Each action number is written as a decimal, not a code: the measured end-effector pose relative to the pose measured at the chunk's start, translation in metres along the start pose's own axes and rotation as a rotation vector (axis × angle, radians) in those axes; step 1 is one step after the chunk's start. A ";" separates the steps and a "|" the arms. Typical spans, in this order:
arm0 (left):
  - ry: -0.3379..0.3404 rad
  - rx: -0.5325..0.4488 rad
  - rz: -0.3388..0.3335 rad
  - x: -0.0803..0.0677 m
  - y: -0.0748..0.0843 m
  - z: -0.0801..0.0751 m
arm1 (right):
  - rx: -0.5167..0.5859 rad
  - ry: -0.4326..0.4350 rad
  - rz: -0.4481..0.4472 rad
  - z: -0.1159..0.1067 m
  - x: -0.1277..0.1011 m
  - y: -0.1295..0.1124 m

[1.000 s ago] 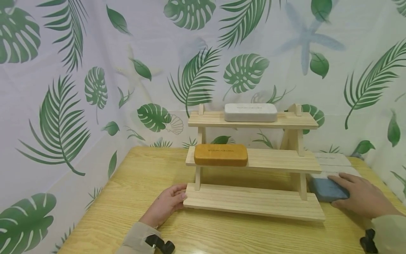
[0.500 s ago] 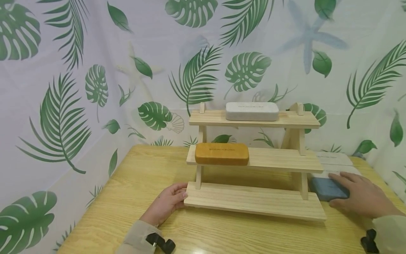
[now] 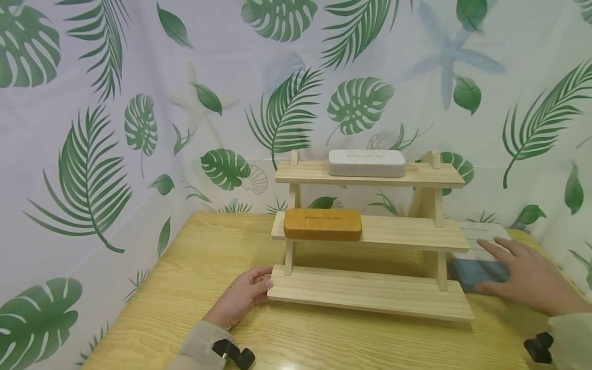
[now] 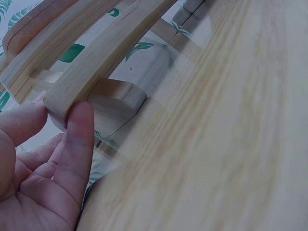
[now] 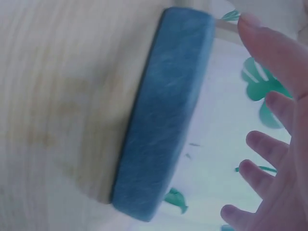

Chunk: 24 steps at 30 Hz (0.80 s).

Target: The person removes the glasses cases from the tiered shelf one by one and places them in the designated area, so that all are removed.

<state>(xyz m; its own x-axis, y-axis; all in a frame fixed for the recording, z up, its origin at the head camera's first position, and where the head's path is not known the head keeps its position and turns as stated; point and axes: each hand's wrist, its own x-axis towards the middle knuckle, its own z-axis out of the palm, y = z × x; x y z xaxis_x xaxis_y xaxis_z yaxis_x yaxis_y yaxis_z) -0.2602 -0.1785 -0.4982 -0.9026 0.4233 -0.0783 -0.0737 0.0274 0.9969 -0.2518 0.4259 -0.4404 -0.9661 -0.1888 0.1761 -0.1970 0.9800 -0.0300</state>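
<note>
Leafy green cloth (image 3: 92, 154) hung behind the wooden counter (image 3: 203, 257), where a three-step wooden shelf (image 3: 370, 293) held an orange case (image 3: 322, 224) and a white case (image 3: 366, 163). At 8 o'clock, the left hand (image 3: 240, 300) touched the bottom step's end with straight fingers (image 4: 79, 139). At 4 o'clock, the right hand (image 3: 527, 280) hovered with spread fingers (image 5: 269, 149) over the blue case (image 3: 472, 272) lying on the counter just beside the shelf.
</note>
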 end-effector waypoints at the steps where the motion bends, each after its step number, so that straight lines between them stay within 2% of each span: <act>1: 0.002 0.001 -0.003 0.000 0.000 0.000 | 0.000 0.005 -0.004 -0.002 0.000 -0.002; 6: 0.007 0.003 -0.015 0.000 -0.001 0.001 | 0.006 0.052 -0.035 -0.013 -0.002 -0.016; 16: 0.007 0.000 -0.008 0.001 0.001 0.003 | -0.007 0.235 -0.146 -0.041 -0.004 -0.047; 24: 0.013 0.023 -0.020 0.001 -0.001 0.000 | 0.011 0.274 -0.188 -0.055 0.002 -0.076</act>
<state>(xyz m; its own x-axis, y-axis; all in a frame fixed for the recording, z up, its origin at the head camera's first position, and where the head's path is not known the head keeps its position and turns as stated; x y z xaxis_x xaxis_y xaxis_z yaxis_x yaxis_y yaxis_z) -0.2608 -0.1781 -0.4994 -0.9066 0.4106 -0.0979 -0.0817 0.0568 0.9950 -0.2292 0.3541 -0.3832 -0.8323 -0.3403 0.4377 -0.3705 0.9287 0.0174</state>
